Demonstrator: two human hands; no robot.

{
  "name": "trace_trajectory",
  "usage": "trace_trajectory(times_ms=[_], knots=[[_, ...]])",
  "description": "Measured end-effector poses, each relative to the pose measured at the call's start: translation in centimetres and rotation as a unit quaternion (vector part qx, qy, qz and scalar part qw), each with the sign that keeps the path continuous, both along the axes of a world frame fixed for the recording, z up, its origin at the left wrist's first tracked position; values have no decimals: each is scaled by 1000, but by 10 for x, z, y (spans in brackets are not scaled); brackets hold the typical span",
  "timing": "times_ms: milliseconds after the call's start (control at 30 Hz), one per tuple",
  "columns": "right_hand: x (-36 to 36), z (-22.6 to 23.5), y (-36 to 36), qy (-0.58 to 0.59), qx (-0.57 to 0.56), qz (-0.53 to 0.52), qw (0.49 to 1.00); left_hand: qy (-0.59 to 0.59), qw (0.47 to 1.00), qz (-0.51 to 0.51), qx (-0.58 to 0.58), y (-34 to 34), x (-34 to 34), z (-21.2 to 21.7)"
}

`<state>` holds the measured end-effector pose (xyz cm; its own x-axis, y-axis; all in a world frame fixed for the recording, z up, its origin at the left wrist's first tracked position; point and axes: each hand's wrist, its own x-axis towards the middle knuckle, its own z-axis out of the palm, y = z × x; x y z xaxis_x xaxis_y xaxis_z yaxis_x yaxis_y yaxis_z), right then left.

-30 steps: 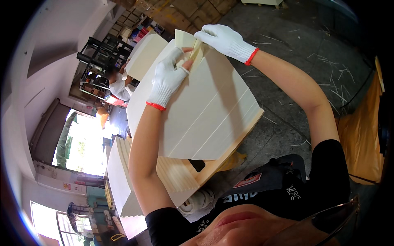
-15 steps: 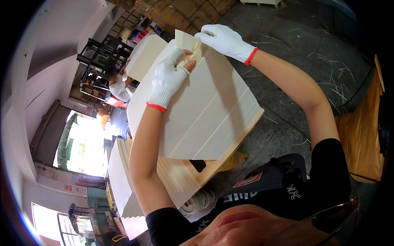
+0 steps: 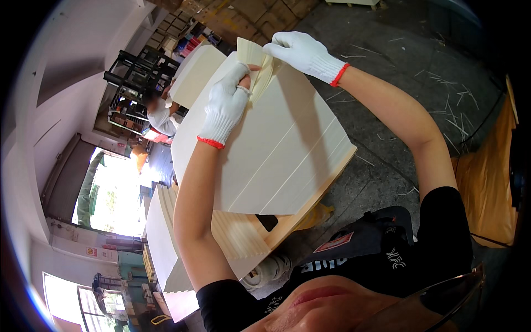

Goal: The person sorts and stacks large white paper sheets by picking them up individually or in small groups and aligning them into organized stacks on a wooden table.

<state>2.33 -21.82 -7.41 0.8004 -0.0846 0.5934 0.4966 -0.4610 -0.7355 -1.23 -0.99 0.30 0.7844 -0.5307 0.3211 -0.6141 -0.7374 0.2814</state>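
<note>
Cream-white paper sheets (image 3: 265,155) lie in a tall stack before me, and at the far corner a bundle of lifted sheets (image 3: 251,52) stands bent up and fanned. My right hand (image 3: 303,54), in a white knitted glove with a red cuff, is closed on the right edge of that bundle, thumb against fingers. At the bundle's left side my left hand (image 3: 225,102), gloved alike but with bare thumb and index tips, pinches at the fanned edges. Its other fingers are curled and partly hidden against the stack.
The stack rests on a wooden board (image 3: 326,191). More paper stacks (image 3: 163,238) stand at left, and another (image 3: 199,72) lies beyond, near a person in white (image 3: 160,119) and a black forklift (image 3: 135,83). Paper strips (image 3: 456,122) litter the dark floor; an orange-brown cover (image 3: 487,182) hangs at right.
My left thumb has drawn back up toward the index finger, off the sheets' top face. The fanned sheets spread more and rise slightly. My right hand has hardly moved.
</note>
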Motion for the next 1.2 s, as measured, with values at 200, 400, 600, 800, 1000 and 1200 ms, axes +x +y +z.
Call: trace_trajectory(times_ms=[200, 400, 600, 800, 1000, 1200], knots=[[1, 0, 4, 22, 10, -8, 1000, -9, 1000, -29, -4, 8, 10, -7], [-1, 1, 2, 18, 7, -3, 1000, 1, 1000, -21, -5, 6, 8, -6], [-3, 2, 2, 11, 3, -7, 1000, -18, 999, -35, 4, 5, 6, -5], [-14, 16, -27, 27, -248, -83, 965, -62, 997, -36, -38, 4, 0, -9], [-5, 20, -30, -155, -356, -33, 921, -10, 1000, -17, 5, 4, 0, -2], [8, 9, -4, -35, -139, 15, 990, 5, 1000, -17, -2, 4, 2, -3]])
